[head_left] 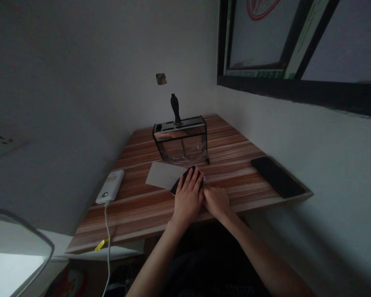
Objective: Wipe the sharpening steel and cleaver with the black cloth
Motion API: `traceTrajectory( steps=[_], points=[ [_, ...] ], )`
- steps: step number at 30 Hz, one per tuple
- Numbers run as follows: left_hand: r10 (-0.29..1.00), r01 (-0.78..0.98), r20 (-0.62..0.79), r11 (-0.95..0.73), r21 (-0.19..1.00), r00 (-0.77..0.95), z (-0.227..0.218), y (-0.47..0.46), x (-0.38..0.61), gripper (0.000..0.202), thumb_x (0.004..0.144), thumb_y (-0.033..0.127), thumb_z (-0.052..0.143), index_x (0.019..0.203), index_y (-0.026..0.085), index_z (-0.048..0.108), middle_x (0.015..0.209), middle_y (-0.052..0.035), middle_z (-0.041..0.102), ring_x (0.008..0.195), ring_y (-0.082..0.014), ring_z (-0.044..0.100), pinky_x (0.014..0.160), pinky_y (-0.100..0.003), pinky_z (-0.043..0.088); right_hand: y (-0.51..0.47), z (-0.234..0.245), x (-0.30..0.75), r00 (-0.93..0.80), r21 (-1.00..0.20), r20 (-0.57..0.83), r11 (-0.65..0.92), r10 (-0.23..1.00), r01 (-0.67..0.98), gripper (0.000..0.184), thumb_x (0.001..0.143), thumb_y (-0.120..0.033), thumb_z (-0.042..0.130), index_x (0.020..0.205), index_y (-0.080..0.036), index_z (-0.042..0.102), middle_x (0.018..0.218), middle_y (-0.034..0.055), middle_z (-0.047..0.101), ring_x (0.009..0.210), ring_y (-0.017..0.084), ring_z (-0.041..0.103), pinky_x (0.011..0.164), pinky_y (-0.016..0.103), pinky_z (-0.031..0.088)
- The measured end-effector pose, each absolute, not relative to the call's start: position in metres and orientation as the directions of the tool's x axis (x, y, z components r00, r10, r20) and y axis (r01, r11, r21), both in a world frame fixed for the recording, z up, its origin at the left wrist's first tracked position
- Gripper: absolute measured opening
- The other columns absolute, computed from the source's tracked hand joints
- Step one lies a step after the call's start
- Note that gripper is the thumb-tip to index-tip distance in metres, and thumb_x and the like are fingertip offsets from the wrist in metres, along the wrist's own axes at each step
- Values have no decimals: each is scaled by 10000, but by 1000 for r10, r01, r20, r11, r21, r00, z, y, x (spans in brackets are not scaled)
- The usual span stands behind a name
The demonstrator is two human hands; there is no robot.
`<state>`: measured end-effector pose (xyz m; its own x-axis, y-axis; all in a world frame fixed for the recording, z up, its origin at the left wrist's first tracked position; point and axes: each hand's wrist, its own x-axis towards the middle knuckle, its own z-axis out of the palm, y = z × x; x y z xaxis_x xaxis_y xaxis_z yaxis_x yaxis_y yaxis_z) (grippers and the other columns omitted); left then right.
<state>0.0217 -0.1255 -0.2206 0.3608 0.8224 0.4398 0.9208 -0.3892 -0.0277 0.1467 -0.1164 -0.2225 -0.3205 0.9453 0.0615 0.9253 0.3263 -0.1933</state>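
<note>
My left hand (189,198) lies flat with its fingers stretched over a dark, flat piece (175,189) with a thin pale edge. Most of that piece is hidden beneath the hand, and its material is unclear. Curled into a fist, my right hand (216,201) touches the left hand's side near the piece's right corner. Whatever its fingers may hold is hidden. A sheet of white paper (163,174) lies partly under the dark piece. Just behind stands a clear-walled box (181,149) with a dark frame and an upright black handle (174,108) on top.
The wood-grain tabletop (136,208) meets walls at the left, back and right. A white power bank (111,186) with a cable (107,231) lies at the left edge. A black phone (277,176) rests along the right edge. A dark-framed window (259,74) is above right.
</note>
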Motion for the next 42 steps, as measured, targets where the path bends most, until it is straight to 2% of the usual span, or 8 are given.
traceTrajectory(
  steps=[12, 17, 26, 33, 42],
  points=[
    [835, 938, 451, -345, -17, 315, -218, -124, 19, 495, 970, 263, 372, 1464, 242, 366, 1557, 1, 289, 1452, -210, 234, 1181, -462, 227, -117, -221, 146, -340, -202, 97, 353, 936, 914, 192, 910, -216, 490, 1003, -153, 647, 973, 126, 744, 857, 244, 716, 702, 280, 487],
    [837, 951, 474, -310, -3, 274, -215, -119, 11, 509, 959, 246, 395, 1467, 247, 362, 1563, -21, 284, 1456, -226, 223, 1176, -478, 222, -118, -222, 146, -341, -192, 125, 360, 932, 913, 181, 886, -313, 585, 1007, -187, 633, 967, 91, 744, 870, 245, 714, 690, 281, 488],
    [837, 981, 525, -191, 18, 153, -211, -96, -32, 517, 958, 238, 379, 1474, 218, 353, 1563, -62, 290, 1454, -260, 225, 1165, -519, 216, -118, -222, 146, -330, -183, 117, 347, 937, 920, 159, 897, -329, 581, 964, -192, 625, 935, 91, 744, 838, 236, 715, 667, 272, 468],
    [835, 991, 550, -93, 97, 24, -207, -81, -67, 521, 960, 236, 361, 1480, 205, 340, 1566, -79, 280, 1457, -271, 210, 1163, -532, 218, -118, -223, 146, -339, -161, 128, 357, 932, 920, 157, 896, -337, 581, 948, -196, 624, 899, 77, 746, 813, 246, 714, 649, 285, 460],
    [827, 992, 561, -77, 95, 11, -210, -81, -71, 528, 958, 223, 366, 1482, 163, 332, 1572, -115, 254, 1459, -288, 193, 1165, -526, 213, -117, -227, 146, -343, -132, 147, 362, 928, 923, 150, 881, -323, 596, 944, -191, 628, 899, 82, 746, 797, 245, 713, 634, 281, 449]
  ],
)
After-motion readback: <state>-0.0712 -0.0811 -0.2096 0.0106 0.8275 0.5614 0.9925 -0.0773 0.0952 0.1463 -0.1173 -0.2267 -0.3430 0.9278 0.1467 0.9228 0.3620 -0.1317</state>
